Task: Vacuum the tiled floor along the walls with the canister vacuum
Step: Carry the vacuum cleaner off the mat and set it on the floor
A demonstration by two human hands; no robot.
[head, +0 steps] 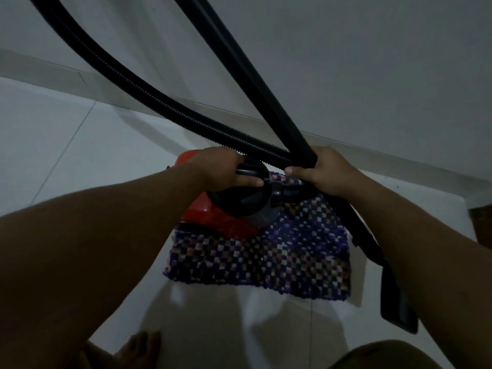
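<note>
A red and black canister vacuum point(213, 214) hangs or stands over the far left part of a checkered mat. My left hand point(223, 167) grips the black handle on top of the canister. My right hand point(327, 171) grips the black wand point(255, 83), which runs up and left out of view and down to the right. The flat floor nozzle point(398, 302) is at the wand's lower end, by my right forearm. A ribbed black hose point(149, 94) loops from the canister up to the top left.
A purple, white and dark checkered mat point(279, 259) lies on the pale tiled floor point(53, 145). A white wall with a skirting point(372, 62) runs across the back. My bare foot point(138, 347) is at the bottom. A dark object point(482, 225) sits at the right edge.
</note>
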